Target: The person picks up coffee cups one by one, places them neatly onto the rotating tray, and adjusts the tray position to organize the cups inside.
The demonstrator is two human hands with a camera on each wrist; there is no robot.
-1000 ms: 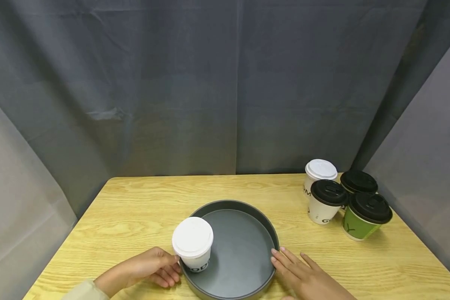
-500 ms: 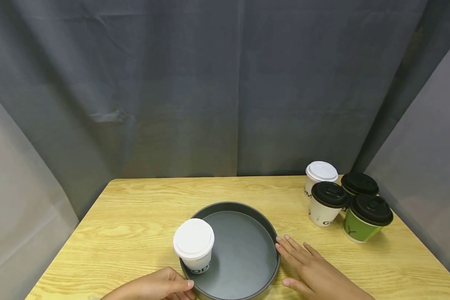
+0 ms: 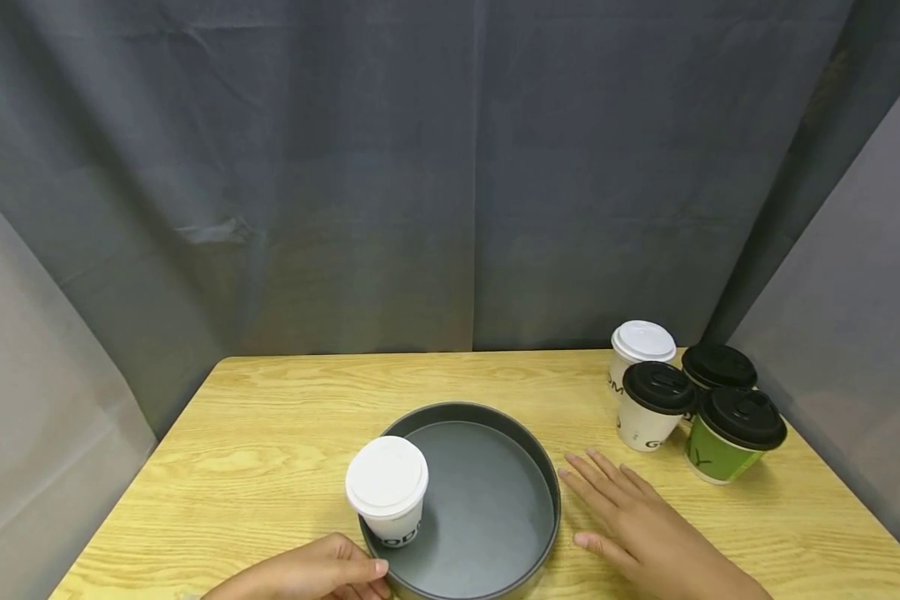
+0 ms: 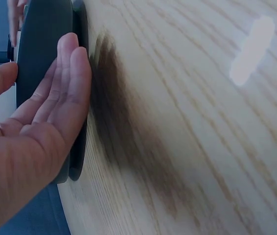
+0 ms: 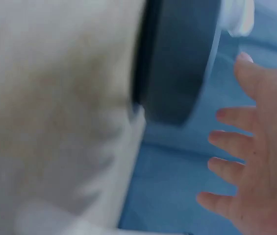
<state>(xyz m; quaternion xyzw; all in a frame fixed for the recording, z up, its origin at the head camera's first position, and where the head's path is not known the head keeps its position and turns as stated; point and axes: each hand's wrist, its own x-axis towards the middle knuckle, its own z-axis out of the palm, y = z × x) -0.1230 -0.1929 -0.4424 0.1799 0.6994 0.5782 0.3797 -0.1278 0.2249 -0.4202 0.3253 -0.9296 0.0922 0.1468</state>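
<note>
A dark grey round pan (image 3: 487,500) with a raised wall lies on the wooden table. Inside it, at the left, stands a white paper cup (image 3: 387,487) with a white lid and dark lettering. My left hand (image 3: 322,571) holds the pan's near-left edge, thumb at the rim; in the left wrist view its fingers (image 4: 72,83) lie along the outer wall. Just right of the pan, my right hand (image 3: 637,529) is spread with nothing in it. The right wrist view shows that hand's fingers (image 5: 226,169) apart from the pan (image 5: 180,58).
At the table's right back stand a white-lidded cup (image 3: 642,342), a black-lidded white cup (image 3: 648,421), a green cup (image 3: 720,454) with a black lid, and another black-lidded cup (image 3: 718,365) behind. Grey cloth (image 3: 450,183) hangs beyond the table (image 3: 285,433).
My left hand has moved from beside the cup toward the pan's near-left rim. The right hand has drawn away from the pan's right edge, rightward. Pan and cup look nearly unmoved.
</note>
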